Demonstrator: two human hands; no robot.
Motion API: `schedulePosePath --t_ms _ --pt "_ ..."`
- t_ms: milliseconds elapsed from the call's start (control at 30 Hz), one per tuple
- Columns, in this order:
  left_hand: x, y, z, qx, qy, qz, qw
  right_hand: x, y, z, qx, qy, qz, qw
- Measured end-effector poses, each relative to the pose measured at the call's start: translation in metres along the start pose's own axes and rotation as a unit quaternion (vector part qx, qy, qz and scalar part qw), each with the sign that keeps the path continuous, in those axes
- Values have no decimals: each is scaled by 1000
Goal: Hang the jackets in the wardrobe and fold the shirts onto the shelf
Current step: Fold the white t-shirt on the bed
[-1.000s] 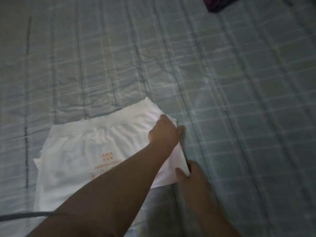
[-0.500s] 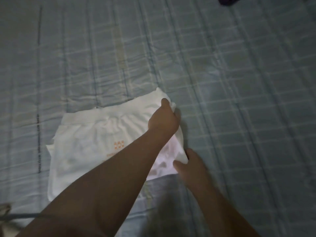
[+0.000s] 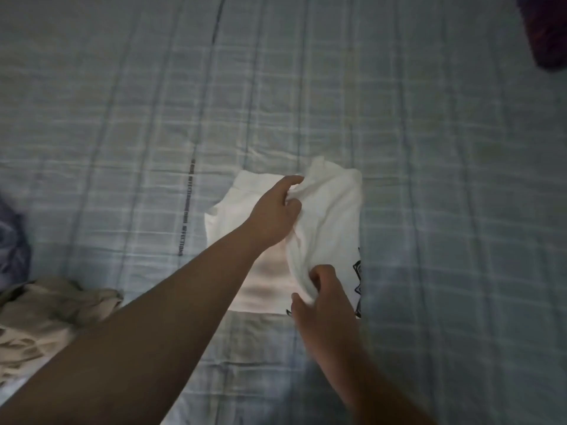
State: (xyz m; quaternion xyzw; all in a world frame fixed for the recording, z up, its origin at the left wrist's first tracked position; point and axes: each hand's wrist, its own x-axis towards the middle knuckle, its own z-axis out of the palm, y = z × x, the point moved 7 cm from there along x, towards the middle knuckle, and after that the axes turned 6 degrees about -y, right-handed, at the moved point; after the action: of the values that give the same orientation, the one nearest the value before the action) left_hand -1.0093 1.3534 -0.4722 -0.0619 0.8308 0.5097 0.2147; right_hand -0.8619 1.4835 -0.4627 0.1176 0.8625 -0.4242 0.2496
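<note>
Pinching the raised fold of the shirt [image 3: 333, 210], the left hand [image 3: 274, 211] held its far end, the right hand [image 3: 323, 302] its near end. The flat half lay leftward.

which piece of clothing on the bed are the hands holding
The white shirt in the middle: left hand and right hand both grip it. The beige garment and blue garment lie untouched at left.

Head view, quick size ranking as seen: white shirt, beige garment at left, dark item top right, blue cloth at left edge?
1. white shirt
2. beige garment, nearer the camera and partly cropped
3. dark item and blue cloth: look alike, both cut by the frame, so unranked
</note>
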Motion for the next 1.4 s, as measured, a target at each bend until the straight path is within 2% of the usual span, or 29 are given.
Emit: schedulePosePath --t_ms 200,367,467,633,833,900,967,1067,1167,1267,1333,1400 --pt "-18 -71 -88 -48 14 -24 998 2 -57 93 -55 -49 1 997" --pt "-29 -143 -117 -117 -4 -137 984 3 -68 157 -122 -97 16 988" --pt "-23 -164 -116 -159 -28 -166 973 7 -65 172 -140 -92 28 985" --pt "-6 -174 -116 -172 -28 -168 970 5 -67 180 -132 -80 3 988" --pt "7 -129 -128 -141 1 -41 989 0 -86 162 -108 -29 -22 993" --pt "13 -121 -132 -121 5 -30 992 4 -93 163 -108 -28 -24 993" --pt "17 -130 -136 -89 11 -53 995 10 -92 172 -125 -44 -19 991" --pt "7 -164 -136 -77 14 -133 988 15 -83 192 -142 -83 -28 986" --pt "-12 -181 -130 -86 20 -127 988 15 -77 188 -97 -92 -26 991" --pt "-36 -186 -124 -66 47 -100 992 16 -66 154 -79 -32 -37 996" --pt "-58 -184 -114 -39 55 -94 993 21 -60 122 -133 48 -98 985" --pt "-78 -185 -102 -43 48 -121 991 26 -51 97 -205 89 -135 965"
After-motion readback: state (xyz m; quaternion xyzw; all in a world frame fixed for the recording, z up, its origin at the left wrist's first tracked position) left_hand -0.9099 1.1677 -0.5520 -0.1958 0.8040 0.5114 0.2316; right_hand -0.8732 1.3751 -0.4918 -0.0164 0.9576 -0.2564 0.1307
